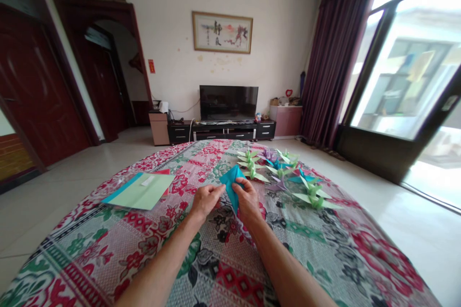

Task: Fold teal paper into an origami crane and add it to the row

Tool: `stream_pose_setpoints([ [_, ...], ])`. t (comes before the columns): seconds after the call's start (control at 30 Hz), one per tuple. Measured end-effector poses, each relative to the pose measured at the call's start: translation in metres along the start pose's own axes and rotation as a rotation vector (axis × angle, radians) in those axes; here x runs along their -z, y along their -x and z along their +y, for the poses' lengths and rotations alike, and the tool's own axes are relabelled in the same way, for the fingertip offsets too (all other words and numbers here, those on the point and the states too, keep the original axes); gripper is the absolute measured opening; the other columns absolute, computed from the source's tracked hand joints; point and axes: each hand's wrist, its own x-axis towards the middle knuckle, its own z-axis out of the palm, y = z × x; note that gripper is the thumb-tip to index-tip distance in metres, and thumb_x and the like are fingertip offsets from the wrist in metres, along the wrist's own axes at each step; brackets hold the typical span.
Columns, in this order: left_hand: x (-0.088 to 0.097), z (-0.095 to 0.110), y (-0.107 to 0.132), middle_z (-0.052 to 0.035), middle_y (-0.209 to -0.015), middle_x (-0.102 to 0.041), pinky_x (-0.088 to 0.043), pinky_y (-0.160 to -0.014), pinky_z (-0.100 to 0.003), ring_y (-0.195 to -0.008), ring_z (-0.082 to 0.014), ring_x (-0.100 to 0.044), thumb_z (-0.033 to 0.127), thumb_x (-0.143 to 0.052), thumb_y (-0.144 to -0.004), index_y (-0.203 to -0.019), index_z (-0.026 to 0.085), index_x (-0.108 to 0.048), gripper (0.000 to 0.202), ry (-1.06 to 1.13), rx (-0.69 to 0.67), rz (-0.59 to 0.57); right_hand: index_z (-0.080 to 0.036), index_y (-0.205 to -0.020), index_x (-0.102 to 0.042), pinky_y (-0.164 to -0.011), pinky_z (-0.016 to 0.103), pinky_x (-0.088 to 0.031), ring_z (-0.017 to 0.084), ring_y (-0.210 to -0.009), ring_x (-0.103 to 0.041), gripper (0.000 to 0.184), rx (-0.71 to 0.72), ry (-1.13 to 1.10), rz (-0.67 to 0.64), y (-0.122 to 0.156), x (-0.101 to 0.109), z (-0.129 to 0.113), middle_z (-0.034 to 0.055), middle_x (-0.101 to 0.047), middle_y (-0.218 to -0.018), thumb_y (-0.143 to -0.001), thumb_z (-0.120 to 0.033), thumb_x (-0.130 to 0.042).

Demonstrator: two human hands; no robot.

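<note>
1. Over the curved-edged worktop covered in floral cloth [90,249]: folded blue paper piece [230,177], between both grips.
2. Left grip [206,199]: pinching the paper's left edge.
3. Right grip [248,197]: pinching its right side, thumb across the face.

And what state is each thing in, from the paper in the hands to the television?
Blue paper: folded, held between left hand and right hand
Paper stack: lying flat, pale green on top
Paper cranes: folded, wings spread
Television: screen dark
Black drawers: shut
Curtain: gathered in folds
Red-brown door: appears shut
Tablecloth: spread out
</note>
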Motion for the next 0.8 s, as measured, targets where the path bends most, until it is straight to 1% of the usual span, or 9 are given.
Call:
stream_pose_setpoints([
  [0.07, 0.006, -0.001, -0.005, 0.0007, -0.058, -0.057, -0.040, -0.052, -0.022, -0.055, -0.0129, -0.055, 0.053, -0.062, -0.064, -0.074, 0.016, -0.063, 0.038, -0.058, -0.153, 0.185, -0.020, -0.084, -0.054, -0.039, 0.018, -0.032, 0.007, -0.040, -0.041, 0.037, -0.016, 0.015, -0.025, 0.000, 0.000, 0.001, -0.0082, -0.052, -0.050, -0.054, -0.032, -0.072],
  [0.13, 0.011, -0.001, -0.007, 0.0011, -0.067, -0.060, -0.041, -0.055, -0.022, -0.060, -0.0122, -0.055, 0.047, -0.067, -0.061, -0.093, 0.016, -0.063, 0.044, 0.037, -0.211, 0.150, -0.019, -0.084, -0.055, -0.040, 0.018, -0.033, 0.007, -0.041, -0.043, 0.037, -0.041, 0.036, -0.078, 0.002, 0.000, 0.002, -0.0077, -0.054, -0.051, -0.054, -0.031, -0.072],
  [0.2, 0.014, -0.001, -0.008, 0.0006, -0.074, -0.062, -0.041, -0.055, -0.021, -0.062, -0.0112, -0.055, 0.043, -0.068, -0.060, -0.104, 0.016, -0.060, 0.052, 0.140, -0.197, 0.024, -0.019, -0.083, -0.055, -0.041, 0.019, -0.034, 0.007, -0.041, -0.043, 0.037, -0.075, 0.076, -0.135, 0.005, -0.001, 0.001, -0.0073, -0.054, -0.051, -0.053, -0.032, -0.073],
  [0.27, 0.015, -0.001, -0.007, 0.0008, -0.072, -0.061, -0.040, -0.052, -0.020, -0.059, -0.0101, -0.052, 0.040, -0.068, -0.061, -0.100, 0.015, -0.062, 0.047, 0.190, -0.167, -0.087, -0.019, -0.081, -0.056, -0.042, 0.019, -0.035, 0.008, -0.042, -0.045, 0.036, -0.102, 0.124, -0.182, 0.009, -0.003, 0.000, -0.0066, -0.055, -0.051, -0.053, -0.032, -0.073],
  [0.33, 0.016, -0.002, -0.007, 0.0018, -0.064, -0.059, -0.038, -0.050, -0.020, -0.054, -0.0091, -0.050, 0.039, -0.066, -0.061, -0.088, 0.014, -0.065, 0.036, 0.199, -0.148, -0.126, -0.018, -0.081, -0.056, -0.042, 0.019, -0.035, 0.008, -0.043, -0.045, 0.035, -0.116, 0.164, -0.228, 0.013, -0.005, -0.003, -0.0061, -0.056, -0.052, -0.054, -0.033, -0.073],
  [0.4, 0.018, -0.004, -0.008, 0.0027, -0.057, -0.056, -0.038, -0.048, -0.020, -0.050, -0.0087, -0.047, 0.039, -0.065, -0.062, -0.076, 0.014, -0.065, 0.029, 0.194, -0.125, -0.112, -0.018, -0.081, -0.056, -0.042, 0.018, -0.034, 0.007, -0.043, -0.044, 0.034, -0.118, 0.190, -0.269, 0.016, -0.007, -0.004, -0.0061, -0.055, -0.052, -0.055, -0.032, -0.073],
  [0.47, 0.019, -0.006, -0.010, 0.0033, -0.053, -0.053, -0.037, -0.047, -0.020, -0.048, -0.0085, -0.046, 0.040, -0.065, -0.062, -0.071, 0.014, -0.064, 0.027, 0.194, -0.109, -0.095, -0.018, -0.081, -0.056, -0.041, 0.018, -0.033, 0.007, -0.042, -0.043, 0.033, -0.120, 0.204, -0.297, 0.018, -0.008, -0.004, -0.0064, -0.055, -0.051, -0.055, -0.031, -0.072],
  [0.67, 0.021, -0.012, -0.016, 0.0047, -0.049, -0.049, -0.032, -0.043, -0.019, -0.043, -0.0069, -0.041, 0.040, -0.066, -0.062, -0.068, 0.014, -0.062, 0.028, 0.267, -0.120, -0.081, -0.019, -0.082, -0.056, -0.043, 0.019, -0.034, 0.007, -0.044, -0.043, 0.033, -0.128, 0.244, -0.342, 0.018, -0.007, -0.001, -0.0064, -0.054, -0.054, -0.056, -0.031, -0.072],
  [0.8, 0.021, -0.015, -0.018, 0.0050, -0.051, -0.050, -0.031, -0.044, -0.020, -0.044, -0.0069, -0.040, 0.039, -0.066, -0.062, -0.065, 0.014, -0.059, 0.026, 0.301, -0.144, -0.021, -0.019, -0.083, -0.056, -0.043, 0.019, -0.034, 0.007, -0.044, -0.043, 0.032, -0.144, 0.254, -0.357, 0.018, -0.007, 0.002, -0.0066, -0.054, -0.055, -0.057, -0.030, -0.071],
])
